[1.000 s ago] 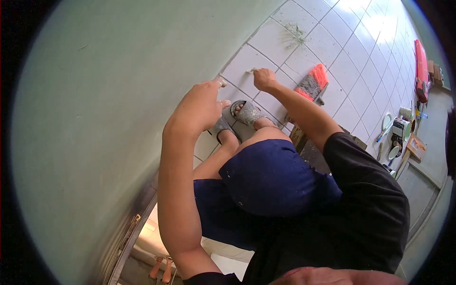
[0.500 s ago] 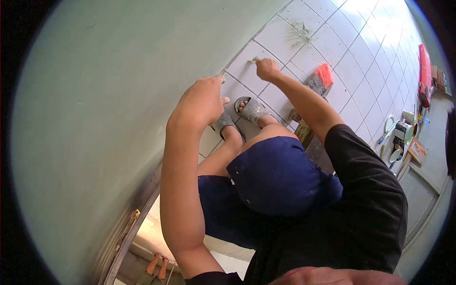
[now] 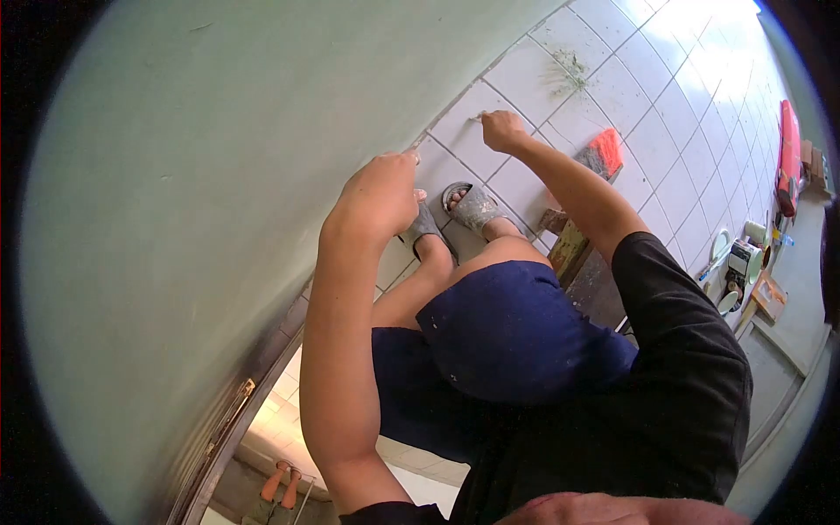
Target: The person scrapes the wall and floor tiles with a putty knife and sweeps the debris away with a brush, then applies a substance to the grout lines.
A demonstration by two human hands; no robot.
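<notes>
My right hand (image 3: 503, 131) is closed, and a small whitish piece (image 3: 478, 117) pokes out from its fingers, too small to name. It hangs over the white tiled floor (image 3: 472, 144), a little way out from the wall. On the other side, my left hand (image 3: 376, 197) is close to the pale green wall (image 3: 192, 175). Its thumb and a fingertip show apart, with whitish smears on them, and nothing visible lies between them. The other left fingers are hidden behind the back of the hand.
A brush with orange and grey bristles (image 3: 602, 153) lies near my right forearm. Greenish crumbs (image 3: 570, 72) are scattered on the tiles. A red object (image 3: 788, 157), tubs (image 3: 744, 258) and tools line the far right. Orange-handled items (image 3: 280, 486) sit lower left, past a door frame.
The whole view has shifted slightly, with the floor and both hands lower and to the right. My right hand stays closed; the left keeps nearly the same pose by the wall.
</notes>
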